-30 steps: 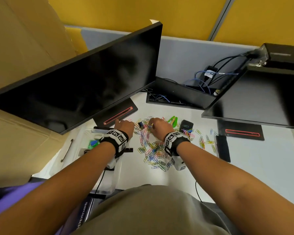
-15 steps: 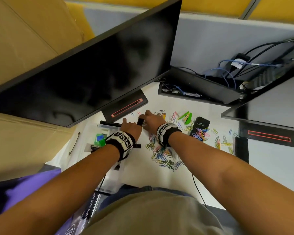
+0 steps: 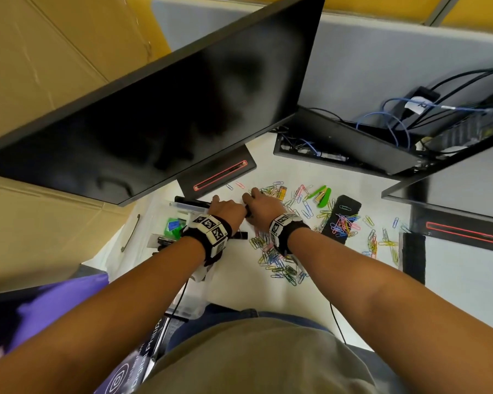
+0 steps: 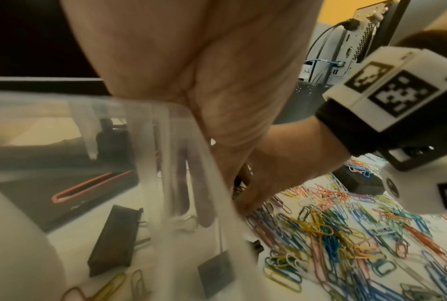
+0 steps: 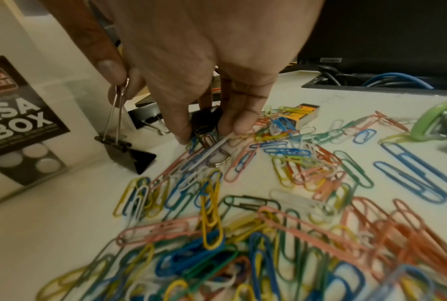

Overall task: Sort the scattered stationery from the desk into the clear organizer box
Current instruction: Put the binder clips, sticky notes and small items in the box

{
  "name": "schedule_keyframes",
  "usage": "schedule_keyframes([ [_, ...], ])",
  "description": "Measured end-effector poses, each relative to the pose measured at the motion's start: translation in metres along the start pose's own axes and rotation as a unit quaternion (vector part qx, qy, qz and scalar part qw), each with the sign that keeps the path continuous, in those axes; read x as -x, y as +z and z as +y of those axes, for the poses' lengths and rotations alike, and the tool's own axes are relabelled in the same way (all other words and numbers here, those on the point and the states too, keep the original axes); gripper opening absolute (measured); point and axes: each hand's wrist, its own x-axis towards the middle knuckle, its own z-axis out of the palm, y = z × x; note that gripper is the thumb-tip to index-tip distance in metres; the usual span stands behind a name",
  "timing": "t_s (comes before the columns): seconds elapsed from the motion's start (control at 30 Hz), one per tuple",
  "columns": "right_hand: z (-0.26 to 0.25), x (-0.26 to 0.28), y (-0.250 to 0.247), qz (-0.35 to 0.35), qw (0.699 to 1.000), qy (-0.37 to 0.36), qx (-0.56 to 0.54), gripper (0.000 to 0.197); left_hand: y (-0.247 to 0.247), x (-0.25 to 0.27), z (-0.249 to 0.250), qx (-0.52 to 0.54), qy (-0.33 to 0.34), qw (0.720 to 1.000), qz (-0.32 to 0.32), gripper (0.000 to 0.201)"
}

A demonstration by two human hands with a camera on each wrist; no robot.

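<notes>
Wrist view alone shows right hand [image 5: 191,67] pinching binder clip [image 5: 126,151]; left hand's [image 3: 228,207] grip unclear.

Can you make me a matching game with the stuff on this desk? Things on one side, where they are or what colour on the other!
Things:
1. binder clip
2. stapler
3. paper clips
4. organizer box

Descriptions:
A. green
B. many colours, spread over the desk
C. clear, by the left hand
D. black, hanging by its wire handles from the right hand

Pairs: 1-D, 2-A, 3-B, 4-C
</notes>
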Motion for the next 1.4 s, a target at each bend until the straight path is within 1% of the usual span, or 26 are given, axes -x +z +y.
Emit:
schedule_keyframes([
  [0.17,0.009,0.012,0.002,0.002,1.0,0.014,-0.018,0.042,-0.005,0.007,-0.001,0.048,0.014,0.998,0.029,0.018],
  [0.27,0.014,0.021,-0.002,0.03,0.998,0.04,-0.049,0.041,-0.005,0.011,-0.002,0.09,0.021,0.995,0.047,0.017],
  [0.37,0.018,0.027,-0.005,0.067,0.99,0.072,-0.103,0.041,-0.005,0.017,-0.002,0.12,0.031,0.99,0.068,0.016],
  [0.5,0.022,0.035,-0.006,0.082,0.971,0.101,-0.2,0.046,-0.003,0.028,-0.004,0.197,0.041,0.975,0.092,0.017],
  [0.63,0.028,0.047,-0.007,0.124,0.946,0.105,-0.28,0.041,-0.006,0.038,-0.006,0.317,0.042,0.942,0.104,0.018],
  [0.7,0.031,0.054,-0.011,0.139,0.932,0.116,-0.314,0.039,-0.008,0.041,-0.006,0.375,0.046,0.919,0.114,0.02],
  [0.8,0.032,0.067,-0.014,0.159,0.894,0.142,-0.394,0.037,-0.01,0.046,-0.006,0.485,0.039,0.867,0.107,0.021],
  [0.87,0.032,0.075,-0.014,0.163,0.867,0.165,-0.441,0.034,-0.014,0.053,-0.003,0.521,0.02,0.845,0.118,0.024],
  [0.93,0.033,0.081,-0.013,0.158,0.855,0.186,-0.458,0.03,-0.016,0.057,-0.001,0.546,0.007,0.827,0.135,0.024],
  [1.1,0.033,0.095,-0.019,0.122,0.873,0.185,-0.434,0.036,-0.013,0.067,0.0,0.591,0.0,0.785,0.183,0.02],
  [1.2,0.03,0.098,-0.02,0.12,0.881,0.188,-0.418,0.03,-0.011,0.07,-0.007,0.571,-0.019,0.792,0.215,0.024],
  [1.27,0.028,0.097,-0.018,0.125,0.886,0.186,-0.406,0.018,-0.01,0.071,-0.012,0.568,-0.018,0.786,0.243,0.024],
  [1.33,0.024,0.097,-0.02,0.119,0.895,0.169,-0.394,0.003,-0.007,0.073,-0.019,0.557,-0.024,0.783,0.276,0.022],
  [1.4,0.019,0.095,-0.023,0.098,0.903,0.148,-0.391,0.01,-0.006,0.078,-0.025,0.553,-0.038,0.775,0.303,0.019],
])
